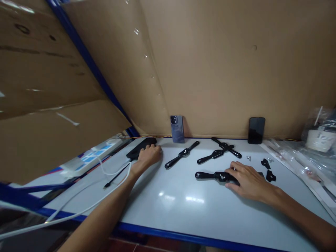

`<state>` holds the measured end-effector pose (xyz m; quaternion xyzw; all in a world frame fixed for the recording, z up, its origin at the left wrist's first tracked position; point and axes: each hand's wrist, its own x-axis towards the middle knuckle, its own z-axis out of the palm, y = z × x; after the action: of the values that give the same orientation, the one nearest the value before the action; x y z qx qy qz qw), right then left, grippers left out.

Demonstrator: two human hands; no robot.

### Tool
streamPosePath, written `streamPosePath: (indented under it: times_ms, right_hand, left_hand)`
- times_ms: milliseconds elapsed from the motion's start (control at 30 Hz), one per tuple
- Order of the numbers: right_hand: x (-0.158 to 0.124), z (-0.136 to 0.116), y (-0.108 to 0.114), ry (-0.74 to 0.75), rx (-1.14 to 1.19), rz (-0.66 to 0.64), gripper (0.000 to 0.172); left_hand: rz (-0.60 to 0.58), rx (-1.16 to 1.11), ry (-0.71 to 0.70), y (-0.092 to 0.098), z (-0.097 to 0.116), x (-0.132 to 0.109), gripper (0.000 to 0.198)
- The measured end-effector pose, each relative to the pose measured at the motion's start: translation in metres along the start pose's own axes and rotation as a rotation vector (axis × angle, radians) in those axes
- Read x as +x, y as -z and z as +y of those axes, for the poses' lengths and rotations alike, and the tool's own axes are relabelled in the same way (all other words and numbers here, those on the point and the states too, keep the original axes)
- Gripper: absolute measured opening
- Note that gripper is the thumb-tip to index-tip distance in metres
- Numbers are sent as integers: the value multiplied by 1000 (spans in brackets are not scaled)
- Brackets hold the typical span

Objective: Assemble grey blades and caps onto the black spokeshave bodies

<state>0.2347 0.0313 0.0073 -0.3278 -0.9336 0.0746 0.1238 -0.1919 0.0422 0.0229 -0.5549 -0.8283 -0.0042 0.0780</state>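
Up close, the right hand [245, 180] wraps its fingers round one end of a glossy black two-handled tool [206, 175] on the white tabletop [168, 213]. Farther, the left hand [150, 154] bends its fingers over a flat black rectangular box [135, 150]; gripping, I can't tell. Behind, a bluish-grey phone [177, 132] stands.

The tools [184, 152] had a smooth, glossy coat, the screws [249, 158] a bright metallic gleam, the plates [270, 176] a duller finish. The tabletop [168, 210] was slick and reflective, the wall [223, 70] lightly creased cardboard, the bags [296, 157] crinkled, shiny plastic.
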Motion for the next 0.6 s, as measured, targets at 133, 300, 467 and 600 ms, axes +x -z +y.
streamPosePath:
  times_ms: [133,300,467,600]
  right_hand:
    - [-1,0,0,9,-3,15,22]
    - [-2,2,-3,13,-6,27,22]
    - [-1,0,1,4,-7,-15,24]
    - [-1,-3,5,-22,-8,-57,26]
  left_hand:
    - [-37,-63,-76,-13,7,0,31]
    - [19,-225,-172,-12,27,0,29]
    - [169,-350,1,6,34,24,43]
    - [207,-450,146,8,53,50,83]
